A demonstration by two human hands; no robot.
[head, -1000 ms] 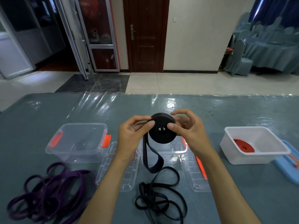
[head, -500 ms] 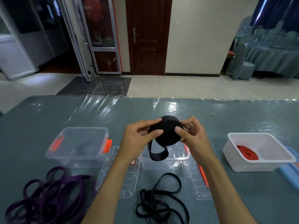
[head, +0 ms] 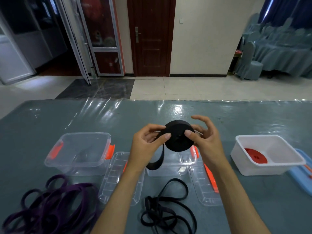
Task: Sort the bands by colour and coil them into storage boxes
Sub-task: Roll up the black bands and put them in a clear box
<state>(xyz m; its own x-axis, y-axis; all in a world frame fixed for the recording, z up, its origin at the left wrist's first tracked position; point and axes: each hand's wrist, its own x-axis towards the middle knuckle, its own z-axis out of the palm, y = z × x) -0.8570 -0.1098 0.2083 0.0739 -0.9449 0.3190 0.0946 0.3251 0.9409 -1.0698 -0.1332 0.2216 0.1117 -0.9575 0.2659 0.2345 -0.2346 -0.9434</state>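
1. Both hands hold a black coil (head: 179, 138) in the air above the table (head: 253, 120), over the middle clear box (head: 170, 168).
2. The left hand (head: 145, 146) pinches the left edge of the coil, its thumb tip on the near face and its fingers curled behind.
3. The right hand (head: 206, 141) presses its thumb on the near face of the coil near the centre, with some fingers behind it — the upper fingers are lifted and spread, free of the coil.
4. A short loose tail of the same black band (head: 156, 162) hangs from the lower left of the coil in a small loop in front of the middle box.
5. More loose black bands (head: 168, 211) lie tangled on the table near the person, between the forearms.
6. A heap of purple bands (head: 50, 203) lies at the near left.
7. A second clear box (head: 79, 152) with orange clips stands to the left; a clear lid (head: 116, 179) lies just right of it, and another clear lid (head: 205, 184) lies right of the middle box.
8. A white tub (head: 268, 154) at the right holds a coiled red band (head: 255, 155) — lying flat in its left part.
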